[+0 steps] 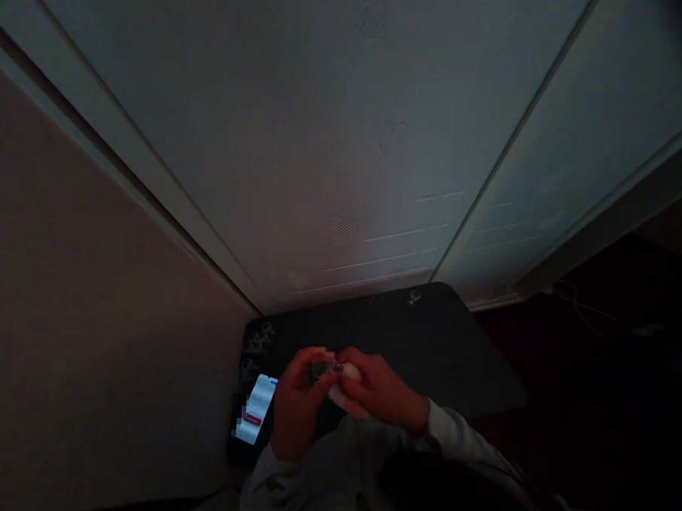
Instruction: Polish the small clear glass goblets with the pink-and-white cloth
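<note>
In the dim head view my left hand (296, 404) is closed, its fingertips pinching a small clear ring-shaped piece (320, 368). My right hand (386, 389) meets it from the other side, fingers bent round a soft white wad (340, 397) that looks like tissue or cloth. The wad touches or nearly touches the clear piece; the fingers hide the exact contact. Both hands are held over the near part of a dark tabletop (427, 350). Close to my left hand lies a lit phone (258, 410).
Several similar clear pieces (259, 338) cluster at the table's left corner. Another clear ring-shaped piece (414, 297) lies near the back edge. White panels (345, 150) with embossed hearts rise behind the table, and a wall (107, 298) stands at left. A pale cable (590, 311) trails on the right.
</note>
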`<state>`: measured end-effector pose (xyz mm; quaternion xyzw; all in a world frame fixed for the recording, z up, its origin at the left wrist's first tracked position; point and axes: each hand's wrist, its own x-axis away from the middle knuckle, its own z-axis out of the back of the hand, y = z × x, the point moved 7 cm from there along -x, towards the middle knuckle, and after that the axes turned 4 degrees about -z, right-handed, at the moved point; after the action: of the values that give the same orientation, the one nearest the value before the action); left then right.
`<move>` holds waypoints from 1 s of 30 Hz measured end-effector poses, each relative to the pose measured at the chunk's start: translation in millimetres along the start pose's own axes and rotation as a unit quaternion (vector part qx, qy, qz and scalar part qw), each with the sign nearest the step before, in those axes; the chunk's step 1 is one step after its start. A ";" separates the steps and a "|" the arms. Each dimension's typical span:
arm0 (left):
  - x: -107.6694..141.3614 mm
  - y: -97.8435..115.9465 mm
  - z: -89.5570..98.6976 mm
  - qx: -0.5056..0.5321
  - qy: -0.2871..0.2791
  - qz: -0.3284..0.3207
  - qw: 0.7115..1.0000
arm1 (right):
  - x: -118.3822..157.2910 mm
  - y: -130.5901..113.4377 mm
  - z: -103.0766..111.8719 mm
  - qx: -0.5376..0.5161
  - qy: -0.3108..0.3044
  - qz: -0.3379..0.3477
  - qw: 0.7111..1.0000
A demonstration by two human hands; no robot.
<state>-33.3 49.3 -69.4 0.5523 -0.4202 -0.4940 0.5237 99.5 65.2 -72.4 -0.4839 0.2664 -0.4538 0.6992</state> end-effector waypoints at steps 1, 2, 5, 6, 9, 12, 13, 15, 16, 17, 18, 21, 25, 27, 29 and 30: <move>0.2 -3.6 1.2 0.027 0.009 0.029 0.999 | 0.4 -0.7 -1.1 -0.010 -0.011 -0.002 1.000; 0.6 -5.4 2.1 0.044 0.017 0.050 0.998 | 0.6 -1.1 -2.2 -0.021 -0.021 -0.003 1.000; 1.8 -2.7 2.6 0.057 0.022 0.071 0.996 | 0.6 -0.3 -6.3 -0.057 -0.055 0.000 0.997; 2.1 -1.4 2.1 0.057 0.017 0.072 0.996 | 0.4 0.2 -7.7 -0.075 -0.066 0.003 0.995; 2.7 -2.0 2.4 0.062 0.013 0.074 0.995 | 0.3 1.5 -11.6 -0.145 -0.091 0.004 0.985; 3.0 -7.2 7.0 0.064 0.039 0.070 0.995 | 1.5 2.3 -15.1 -0.223 -0.101 -0.013 0.969; 3.2 -8.4 8.6 0.063 0.048 0.065 0.995 | 2.2 2.7 -16.9 -0.253 -0.106 -0.024 0.961; 3.4 -8.5 10.0 0.063 0.057 0.055 0.995 | 3.3 4.1 -20.2 -0.320 -0.108 -0.051 0.940; 3.4 -7.6 9.6 0.064 0.055 0.051 0.995 | 3.7 5.1 -21.7 -0.351 -0.107 -0.064 0.928; 3.3 -6.1 8.9 0.066 0.053 0.049 0.995 | 3.7 5.8 -22.9 -0.377 -0.106 -0.073 0.917; 3.3 -4.3 7.9 0.068 0.050 0.049 0.995 | 3.5 6.4 -23.4 -0.401 -0.101 -0.077 0.907; 3.1 0.0 5.5 0.066 0.047 0.054 0.995 | 2.3 7.1 -23.0 -0.438 -0.090 -0.072 0.892; 2.4 0.4 2.3 0.050 0.045 0.049 0.997 | 2.4 11.8 -25.7 -0.433 -0.093 -0.080 0.893; 1.7 -1.1 0.1 0.029 0.035 0.037 0.998 | 2.8 15.7 -28.8 -0.400 -0.095 -0.084 0.908; 1.3 -3.3 -1.3 0.008 0.025 0.027 0.999 | 2.6 19.8 -31.3 -0.358 -0.089 -0.077 0.926; 1.1 -4.8 -1.9 -0.001 0.019 0.026 0.999 | 2.3 21.8 -32.2 -0.335 -0.084 -0.070 0.936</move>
<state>-31.5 49.0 -74.4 0.5498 -0.4238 -0.4706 0.5447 82.7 51.7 -104.8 -0.7440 0.3089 -0.3439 0.4824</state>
